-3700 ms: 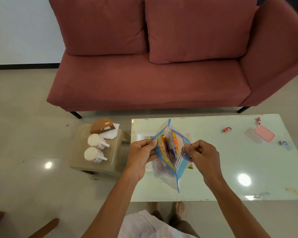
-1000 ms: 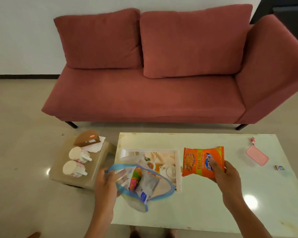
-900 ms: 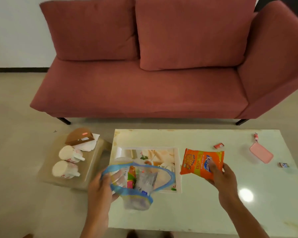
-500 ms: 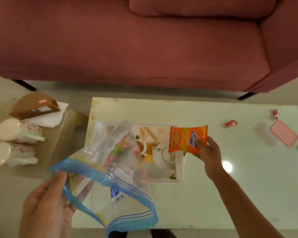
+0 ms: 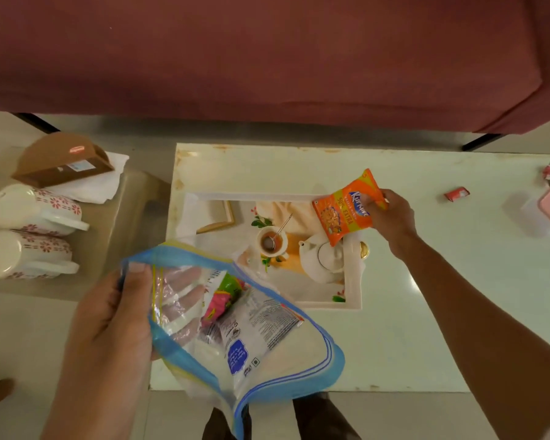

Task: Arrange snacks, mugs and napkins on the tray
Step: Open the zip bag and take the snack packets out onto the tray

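left hand (image 5: pixel 108 319) at 8 o'clock, thumb on top, fingers spread, gripping bag (image 5: pixel 267 350) | right hand (image 5: pixel 391 217) at 3 o'clock, arm extended, pinching packet (image 5: pixel 340 214)

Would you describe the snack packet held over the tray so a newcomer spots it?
On the table before the red sofa lies a white tray. Over its right end the right hand pinches the orange packet; other packets sit inside the blue-rimmed bag in the left hand.

Soft, even indoor light, moderately bright. The sofa (image 5: pixel 267 58) casts a dim shadow band on the floor (image 5: pixel 115 131) beneath. The glossy table (image 5: pixel 426 328) carries a faint pale sheen. The left hand (image 5: pixel 108 328), close to the lens, looks soft; straight edges bow near the borders
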### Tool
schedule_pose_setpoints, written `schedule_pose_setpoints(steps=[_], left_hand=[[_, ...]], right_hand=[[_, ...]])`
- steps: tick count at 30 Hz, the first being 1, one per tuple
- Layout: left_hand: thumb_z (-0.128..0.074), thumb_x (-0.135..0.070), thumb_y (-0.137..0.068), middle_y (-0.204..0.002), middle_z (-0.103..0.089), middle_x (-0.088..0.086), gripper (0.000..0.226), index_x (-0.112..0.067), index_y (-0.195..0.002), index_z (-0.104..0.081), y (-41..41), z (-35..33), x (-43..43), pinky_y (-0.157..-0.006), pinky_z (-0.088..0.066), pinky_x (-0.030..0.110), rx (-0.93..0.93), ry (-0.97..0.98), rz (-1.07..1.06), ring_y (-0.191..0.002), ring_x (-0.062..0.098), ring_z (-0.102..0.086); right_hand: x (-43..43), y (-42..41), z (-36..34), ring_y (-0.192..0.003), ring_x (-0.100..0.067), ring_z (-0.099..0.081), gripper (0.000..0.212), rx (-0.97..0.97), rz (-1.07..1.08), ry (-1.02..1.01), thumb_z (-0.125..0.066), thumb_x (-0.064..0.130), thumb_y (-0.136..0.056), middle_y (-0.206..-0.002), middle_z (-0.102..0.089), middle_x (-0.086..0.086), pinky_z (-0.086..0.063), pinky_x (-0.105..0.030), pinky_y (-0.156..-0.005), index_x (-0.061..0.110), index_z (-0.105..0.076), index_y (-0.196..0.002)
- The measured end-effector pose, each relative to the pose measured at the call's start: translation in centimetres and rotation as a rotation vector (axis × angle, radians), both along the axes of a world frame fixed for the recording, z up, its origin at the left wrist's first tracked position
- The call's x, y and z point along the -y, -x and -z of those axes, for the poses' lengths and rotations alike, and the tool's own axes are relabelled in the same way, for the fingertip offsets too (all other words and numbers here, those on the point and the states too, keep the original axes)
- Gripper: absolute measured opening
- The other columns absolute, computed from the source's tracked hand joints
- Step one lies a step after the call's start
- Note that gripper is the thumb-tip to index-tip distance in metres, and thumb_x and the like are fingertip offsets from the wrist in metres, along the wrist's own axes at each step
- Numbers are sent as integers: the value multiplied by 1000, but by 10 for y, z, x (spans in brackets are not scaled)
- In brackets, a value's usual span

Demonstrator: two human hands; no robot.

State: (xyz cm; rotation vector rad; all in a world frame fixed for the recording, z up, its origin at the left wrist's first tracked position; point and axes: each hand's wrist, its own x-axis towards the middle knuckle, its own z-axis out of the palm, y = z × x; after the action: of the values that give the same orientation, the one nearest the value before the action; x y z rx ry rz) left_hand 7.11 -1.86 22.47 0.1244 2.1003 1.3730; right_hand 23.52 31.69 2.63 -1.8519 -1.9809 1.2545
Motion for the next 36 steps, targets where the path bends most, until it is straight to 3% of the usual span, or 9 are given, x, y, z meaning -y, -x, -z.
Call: schedule_pose_setpoints(steps=[2,9,13,15,18,22,28,31,36], left_hand=[[-53,-58,-93,-93,-79,9,35,-32,-88,-76,0,3,2,-71,-63,52,104,-57,-16,-88,31,-76],[-39,-37,-106,-94,-80,-3,36,-41,-95,-73,-4,0,0,-60,-63,36,70,-32,-15,-85,18,-78],[-39,-34,-106,-91,-79,4,41,-45,-87,-73,-9,-2,-1,-56,-61,28,90,-57,-19,-84,16,-77],[-39,-34,-106,-92,-76,13,41,-45,-84,-73,-12,-3,-2,-56,-61,29,83,-57,-22,-84,22,-77],[-39,-34,-105,-94,-74,17,39,-44,-88,-73,-16,-8,-1,-59,-62,32,79,-81,-24,-88,30,-75],[-38,-36,-105,-86,-74,11,36,-43,-94,-72,-28,-14,3,-62,-63,48,-8,-67,-4,-83,35,-72],[-39,-45,-94,-89,-73,-8,32,-41,-109,-67,-40,-22,5,-66,-62,53,-32,-75,23,-86,20,-73],[-40,-43,-102,-89,-74,0,29,-43,-107,-69,-35,-24,7,-67,-61,58,-20,-107,49,-82,30,-73],[-39,-43,-97,-87,-73,3,30,-49,-100,-68,-22,-24,11,-66,-60,59,-38,-91,87,-82,35,-71]], right_hand=[[1,0,-3,-91,-13,-63,52,30,3,-1,-63,53,-88,-116,-69,-4,-51,-23,-70,17,-61,-125],[65,-13,-111,-108,-8,-63,36,-165,157,-358,-63,49,-89,-112,-70,12,-43,-4,-82,23,-68,-114],[155,-15,-211,-87,-7,-71,22,-391,-42,-153,-69,48,-81,-94,-75,16,-55,-21,-77,36,-73,-99],[189,-8,-235,-82,3,-70,14,-405,-243,-36,-71,45,-84,-91,-74,23,-51,-8,-63,37,-75,-94],[215,9,-233,-88,11,-66,14,-172,-462,-22,-63,42,-89,-96,-74,22,-49,-6,-56,35,-74,-94],[213,29,-200,-102,-11,-62,27,421,-752,-65,-54,33,-97,-122,-65,4,-49,-19,-77,26,-60,-122],[212,29,-182,-127,-23,-43,73,398,-1079,-71,-70,4,-80,-146,-36,1,-51,-34,-92,41,-47,-138],[209,26,-172,-127,-31,-48,58,309,-1239,-93,-58,1,-85,-143,-45,-3,-50,-43,-95,33,-56,-134],[203,36,-169,-101,-26,-69,34,328,-1358,-418,-71,8,-80,-120,-69,3,-59,-41,-64,25,-69,-110]])
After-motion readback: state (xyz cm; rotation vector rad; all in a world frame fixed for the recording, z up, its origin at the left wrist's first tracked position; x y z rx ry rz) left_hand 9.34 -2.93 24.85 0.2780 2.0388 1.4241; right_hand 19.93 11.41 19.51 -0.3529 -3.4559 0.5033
